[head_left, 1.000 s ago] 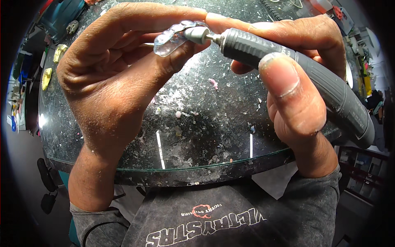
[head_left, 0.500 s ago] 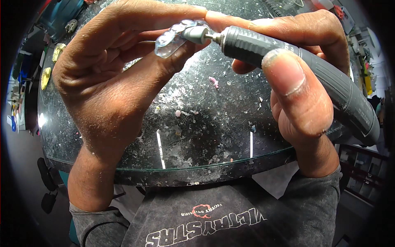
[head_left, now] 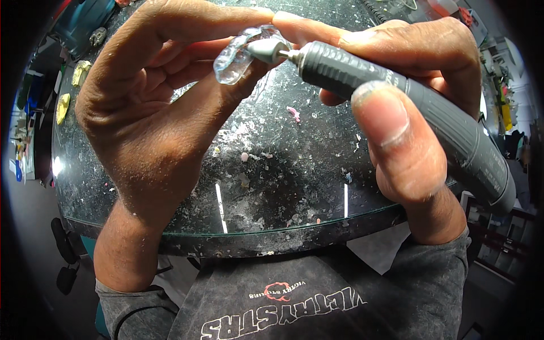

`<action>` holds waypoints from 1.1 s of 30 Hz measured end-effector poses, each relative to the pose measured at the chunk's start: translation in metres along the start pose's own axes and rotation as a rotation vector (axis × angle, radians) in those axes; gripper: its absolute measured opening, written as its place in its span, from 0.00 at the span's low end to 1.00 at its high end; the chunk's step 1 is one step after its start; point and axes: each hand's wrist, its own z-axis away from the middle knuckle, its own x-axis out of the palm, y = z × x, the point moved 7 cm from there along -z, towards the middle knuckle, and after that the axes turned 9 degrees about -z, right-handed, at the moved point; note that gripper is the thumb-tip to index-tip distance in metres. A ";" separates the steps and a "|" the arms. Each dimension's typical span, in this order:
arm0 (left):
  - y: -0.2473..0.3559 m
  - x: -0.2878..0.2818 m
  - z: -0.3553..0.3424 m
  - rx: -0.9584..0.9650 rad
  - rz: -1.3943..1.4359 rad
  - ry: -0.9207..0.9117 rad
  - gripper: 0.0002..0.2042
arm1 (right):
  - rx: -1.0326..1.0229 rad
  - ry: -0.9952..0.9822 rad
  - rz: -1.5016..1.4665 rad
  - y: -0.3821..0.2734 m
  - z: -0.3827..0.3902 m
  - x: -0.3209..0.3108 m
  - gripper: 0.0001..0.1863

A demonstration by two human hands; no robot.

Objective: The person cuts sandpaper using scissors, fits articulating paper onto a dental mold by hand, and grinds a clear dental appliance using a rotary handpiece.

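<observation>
My left hand (head_left: 153, 107) pinches a clear plastic dental aligner (head_left: 232, 63) between thumb and fingers, above the far part of the bench. In my right hand (head_left: 405, 122) lies a dark grey rotary handpiece (head_left: 362, 72), gripped between thumb and fingers. A grey pointed polishing bit (head_left: 268, 51) on a metal shank sticks out of its tip and sits against or inside the aligner's curve; exact contact cannot be made out. The index fingertips of both hands meet above the aligner.
Below the hands is a dark glossy bench top (head_left: 272, 187), strewn with white dust and shavings. A pink scrap (head_left: 293, 114) lies mid-bench. Yellow pieces (head_left: 63, 107) sit at the left edge, a teal container (head_left: 85, 25) at the far left. A coiled cord (head_left: 376, 12) runs at the back.
The handpiece has shifted slightly left and its rear end has dropped. The aligner has tilted in my left hand, and the bit now points more to the left within it.
</observation>
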 end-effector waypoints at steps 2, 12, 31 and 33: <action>-0.002 0.001 0.000 0.034 0.095 0.000 0.15 | 0.119 0.051 -0.032 -0.006 -0.002 0.006 0.18; -0.011 -0.004 0.000 0.212 0.053 0.047 0.15 | 0.015 0.021 -0.209 0.005 -0.008 0.002 0.19; 0.001 0.000 -0.001 0.102 0.002 -0.041 0.16 | -0.138 0.006 -0.364 0.016 -0.018 -0.001 0.19; -0.001 0.000 -0.002 0.084 0.031 -0.052 0.16 | -0.139 0.006 -0.348 0.013 -0.016 0.003 0.19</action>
